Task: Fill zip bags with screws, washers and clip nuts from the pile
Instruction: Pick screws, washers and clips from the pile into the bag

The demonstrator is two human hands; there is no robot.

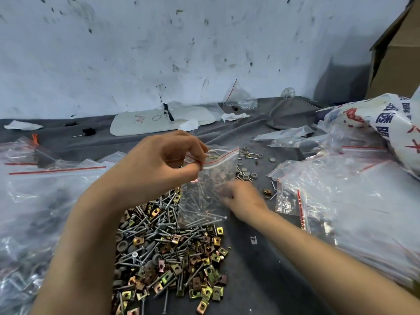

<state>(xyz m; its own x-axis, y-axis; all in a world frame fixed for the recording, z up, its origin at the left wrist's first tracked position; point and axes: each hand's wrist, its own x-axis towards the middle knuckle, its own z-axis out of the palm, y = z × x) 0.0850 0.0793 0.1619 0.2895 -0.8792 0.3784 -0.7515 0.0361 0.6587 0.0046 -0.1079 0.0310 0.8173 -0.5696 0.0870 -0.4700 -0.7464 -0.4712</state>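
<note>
Hanging from left hand [156, 164] fingers [193, 153], zip bag [204, 201], right hand [242, 198] partly behind it

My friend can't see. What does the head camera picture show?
A left hand pinches the top of a clear zip bag above a pile of screws and clip nuts. The right hand is at the bag's lower part.

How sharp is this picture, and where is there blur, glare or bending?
Head view: the pile is sharp; the right hand is motion-blurred beside the zip bag; the bags on the left look soft and glary; the wide lens bows the foot of the wall.
</note>
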